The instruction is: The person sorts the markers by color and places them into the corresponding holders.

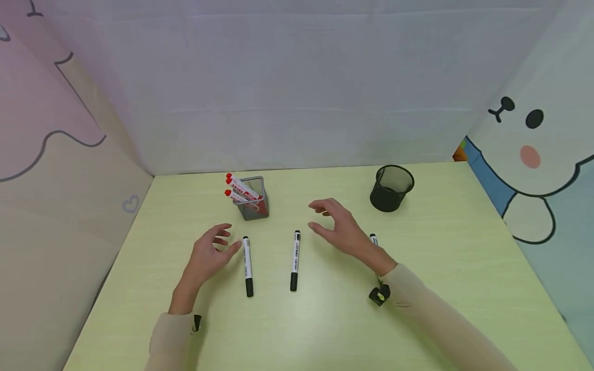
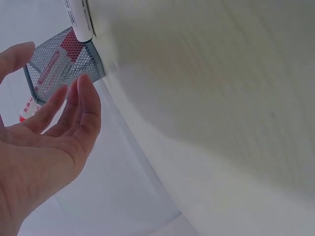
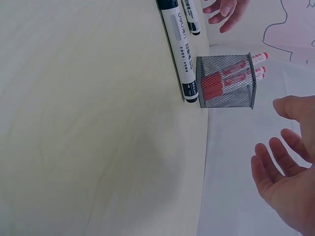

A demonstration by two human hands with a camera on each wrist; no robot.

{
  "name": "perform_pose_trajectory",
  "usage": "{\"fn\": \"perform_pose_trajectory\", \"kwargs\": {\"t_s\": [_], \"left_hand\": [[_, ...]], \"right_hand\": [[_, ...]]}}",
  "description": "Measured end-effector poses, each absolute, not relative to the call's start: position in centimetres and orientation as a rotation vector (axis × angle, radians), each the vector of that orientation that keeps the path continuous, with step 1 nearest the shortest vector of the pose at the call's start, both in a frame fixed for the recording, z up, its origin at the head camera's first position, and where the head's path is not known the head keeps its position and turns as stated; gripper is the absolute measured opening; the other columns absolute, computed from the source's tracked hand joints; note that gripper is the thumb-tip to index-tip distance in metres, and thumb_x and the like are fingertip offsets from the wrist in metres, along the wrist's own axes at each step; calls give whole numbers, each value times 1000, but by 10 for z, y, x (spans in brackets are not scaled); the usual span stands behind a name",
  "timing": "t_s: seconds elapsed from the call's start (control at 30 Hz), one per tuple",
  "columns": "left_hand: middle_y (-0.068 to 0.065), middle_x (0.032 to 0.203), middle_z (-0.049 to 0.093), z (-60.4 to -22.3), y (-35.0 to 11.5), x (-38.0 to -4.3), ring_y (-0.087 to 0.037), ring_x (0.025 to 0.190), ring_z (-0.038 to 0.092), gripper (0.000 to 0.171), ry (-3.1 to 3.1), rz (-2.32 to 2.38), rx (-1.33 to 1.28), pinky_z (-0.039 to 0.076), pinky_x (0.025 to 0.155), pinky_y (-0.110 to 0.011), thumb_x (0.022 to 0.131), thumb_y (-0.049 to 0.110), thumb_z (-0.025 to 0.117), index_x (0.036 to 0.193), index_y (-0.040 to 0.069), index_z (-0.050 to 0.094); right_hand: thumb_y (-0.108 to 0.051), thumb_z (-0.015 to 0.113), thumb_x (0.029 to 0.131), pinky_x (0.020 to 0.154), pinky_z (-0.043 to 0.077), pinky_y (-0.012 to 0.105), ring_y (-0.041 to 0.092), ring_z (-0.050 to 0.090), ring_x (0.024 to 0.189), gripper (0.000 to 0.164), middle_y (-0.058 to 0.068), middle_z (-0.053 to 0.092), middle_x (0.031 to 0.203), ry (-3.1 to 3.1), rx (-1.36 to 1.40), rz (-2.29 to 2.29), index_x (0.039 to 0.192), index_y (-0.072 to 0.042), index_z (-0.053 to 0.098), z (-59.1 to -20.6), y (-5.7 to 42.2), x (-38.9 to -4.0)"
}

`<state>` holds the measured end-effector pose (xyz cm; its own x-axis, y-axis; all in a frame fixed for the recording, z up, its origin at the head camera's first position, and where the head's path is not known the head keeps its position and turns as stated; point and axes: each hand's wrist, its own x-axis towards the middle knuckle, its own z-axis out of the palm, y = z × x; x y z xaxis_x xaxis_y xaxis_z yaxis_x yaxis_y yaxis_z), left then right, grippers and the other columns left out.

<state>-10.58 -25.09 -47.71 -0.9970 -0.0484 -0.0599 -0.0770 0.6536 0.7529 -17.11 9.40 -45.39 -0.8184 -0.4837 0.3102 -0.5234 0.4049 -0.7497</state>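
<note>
My left hand [image 1: 209,256] hovers over the table with loosely bent fingers and nothing in its grasp. Its thumb appears close to the top of a white marker with a black cap [image 1: 248,265]; whether they touch I cannot tell. A second black-capped marker [image 1: 295,260] lies between the hands. My right hand [image 1: 342,228], also holding nothing, is raised to the right of that marker, thumb and fingers apart. Beneath the right forearm a third marker [image 1: 373,238] is mostly hidden. Red markers [image 1: 243,188] lean in a grey mesh pen holder [image 1: 251,212] beyond the left hand.
A round black mesh pen cup [image 1: 389,200] stands at the back right of the pale yellow table [image 1: 325,330]. White cloth [image 1: 301,87] hangs behind the table, and printed cartoon panels flank it on both sides.
</note>
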Motion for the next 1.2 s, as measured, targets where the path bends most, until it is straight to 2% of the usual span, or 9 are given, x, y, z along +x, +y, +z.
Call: {"fn": "perform_pose_trajectory", "kwargs": {"t_s": [0.33, 0.5, 0.77, 1.2], "left_hand": [[-19, 125, 64, -474, -235, -93, -33, 107, 65, 57, 2825, 1243, -219, 55, 90, -48, 95, 24, 75, 143, 3, 54], [-21, 124, 64, -472, -226, -89, -34, 107, 65, 58, 2845, 1220, -247, 56, 89, -49, 94, 22, 76, 143, 1, 53], [-21, 123, 64, -472, -216, -81, -33, 105, 65, 58, 2875, 1134, -311, 56, 87, -49, 94, 25, 75, 142, 0, 53], [-23, 114, 64, -476, -205, -69, -28, 86, 62, 59, 2898, 1085, -370, 49, 65, -32, 91, 20, 77, 139, -7, 53]], "right_hand": [[-11, 77, 93, 102, 51, 44, 27, 61, 117, 47, 12, 62, 129, -2588, 873, 1396, 135, 0, 59, -456, 123, -170], [-10, 78, 93, 102, 51, 46, 31, 61, 117, 48, 15, 62, 130, -2588, 830, 1401, 135, 0, 58, -458, 137, -170], [-7, 79, 91, 102, 51, 47, 32, 61, 118, 48, 14, 62, 128, -2589, 750, 1430, 134, 1, 59, -462, 157, -168], [-5, 77, 92, 99, 51, 53, 36, 60, 119, 49, 24, 58, 131, -2611, 599, 1425, 136, 3, 57, -474, 191, -170]]}}
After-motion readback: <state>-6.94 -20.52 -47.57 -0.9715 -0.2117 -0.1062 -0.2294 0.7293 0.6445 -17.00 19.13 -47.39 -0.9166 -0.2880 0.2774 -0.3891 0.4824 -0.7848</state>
